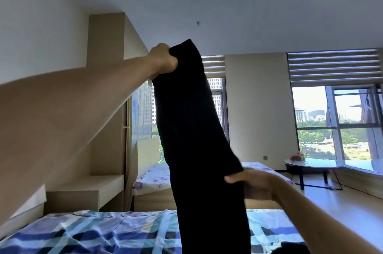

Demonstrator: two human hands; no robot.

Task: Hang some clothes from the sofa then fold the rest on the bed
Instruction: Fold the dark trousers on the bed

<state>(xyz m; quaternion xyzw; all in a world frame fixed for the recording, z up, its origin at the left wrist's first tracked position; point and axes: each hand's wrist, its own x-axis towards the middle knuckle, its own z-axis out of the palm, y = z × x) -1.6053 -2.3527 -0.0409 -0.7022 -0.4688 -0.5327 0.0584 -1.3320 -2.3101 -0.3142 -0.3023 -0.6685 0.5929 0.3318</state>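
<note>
We judge this to be the folding stage. To do it well, we should keep the black garment (190,129) taut between both grips, line up its edges, then lower it flat onto the bed (83,233) before creasing. Our left hand (163,59) is fisted around the garment's top end, at about 11 o'clock in view. Our right hand (255,183) pinches its edge lower down, near 5 o'clock. The cloth hangs from the left hand toward 6 o'clock, above the plaid sheet.
</note>
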